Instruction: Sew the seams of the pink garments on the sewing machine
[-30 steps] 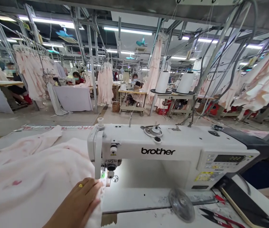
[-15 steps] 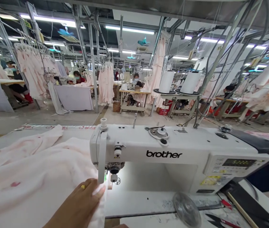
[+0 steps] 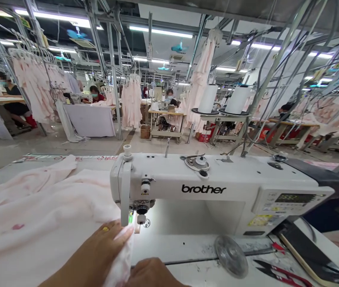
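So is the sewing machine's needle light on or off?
On. The bed under the sewing machine head glows bright white around the needle, beside the left hand on the pink fabric.

Red-handled snips, two thread cones

The pale pink fabric is a soft, lightweight piece with a few small red spots scattered on it. It's spread loosely over the left side of the worktop, rumpled into low folds, with one fold running off toward the far left edge. Its right edge is bunched up and sits right at the needle area of the white Brother sewing machine, under the machine's little light.
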The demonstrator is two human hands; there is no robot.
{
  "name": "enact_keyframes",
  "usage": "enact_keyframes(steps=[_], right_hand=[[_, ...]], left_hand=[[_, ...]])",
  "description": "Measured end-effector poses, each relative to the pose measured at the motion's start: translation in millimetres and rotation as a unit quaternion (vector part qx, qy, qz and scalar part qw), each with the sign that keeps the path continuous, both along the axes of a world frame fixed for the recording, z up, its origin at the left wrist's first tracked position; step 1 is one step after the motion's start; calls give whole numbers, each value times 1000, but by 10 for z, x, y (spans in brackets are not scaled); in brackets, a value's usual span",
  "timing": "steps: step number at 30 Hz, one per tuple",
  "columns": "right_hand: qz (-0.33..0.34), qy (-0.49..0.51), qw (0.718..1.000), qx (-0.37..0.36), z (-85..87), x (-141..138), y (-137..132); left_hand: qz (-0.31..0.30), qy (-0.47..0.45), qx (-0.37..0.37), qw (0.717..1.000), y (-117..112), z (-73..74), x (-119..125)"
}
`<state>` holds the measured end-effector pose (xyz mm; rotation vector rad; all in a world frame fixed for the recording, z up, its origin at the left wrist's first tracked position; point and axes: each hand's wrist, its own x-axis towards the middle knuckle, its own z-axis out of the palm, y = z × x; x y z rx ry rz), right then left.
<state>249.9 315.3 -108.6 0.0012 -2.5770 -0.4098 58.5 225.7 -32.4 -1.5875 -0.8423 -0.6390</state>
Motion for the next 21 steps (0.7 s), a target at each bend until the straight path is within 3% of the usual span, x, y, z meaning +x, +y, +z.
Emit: enact_keyframes(steps=[3, 7, 10, 13, 18, 21], right_hand=[[-2, 6, 1000, 23, 231, 93, -217], [9, 11, 999, 42, 456, 117, -400], [75, 58, 992, 81, 516, 100, -440], [130, 98, 976, 143, 543, 91, -470], [103, 72, 970, 206, 594, 98, -569], [86, 118, 948, 281, 591, 69, -592]], left_hand=[[7, 12, -11, 1000, 32, 70, -33], [2, -3, -28, 1000, -119, 109, 26], [-28, 16, -21, 999, -168, 27, 64], [-56, 47, 28, 997, -79, -43, 67], [-97, 89, 85, 988, 31, -1, 86], [-105, 64, 80, 989, 19, 9, 113]])
